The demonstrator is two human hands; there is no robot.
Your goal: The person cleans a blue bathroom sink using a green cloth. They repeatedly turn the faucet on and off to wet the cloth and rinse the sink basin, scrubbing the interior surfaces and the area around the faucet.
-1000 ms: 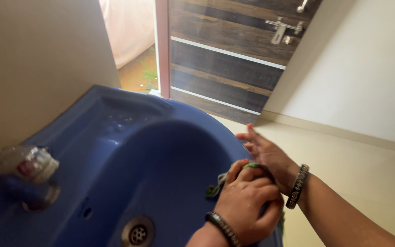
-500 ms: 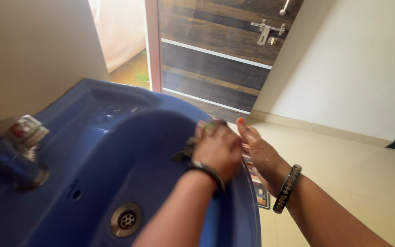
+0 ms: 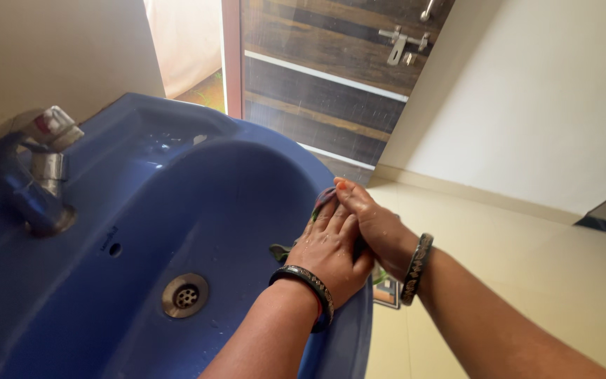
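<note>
My left hand lies flat on the right rim of a blue washbasin, pressing a wet greenish cloth against the inner wall. The cloth pokes out below the palm and past the fingertips. My right hand rests beside it on the rim's outer edge, fingers stretched forward and touching the left hand. Both wrists wear dark beaded bracelets. Most of the cloth is hidden under the left hand.
A metal tap stands at the basin's left. A round steel drain sits at the bottom of the bowl. Behind is a dark wooden door with a latch, an open doorway beside it, and pale floor tiles to the right.
My left hand slid the cloth forward along the rim, then partway back, and has flattened. My right hand stayed on the outer edge, now tight against the left. The view shifted.
</note>
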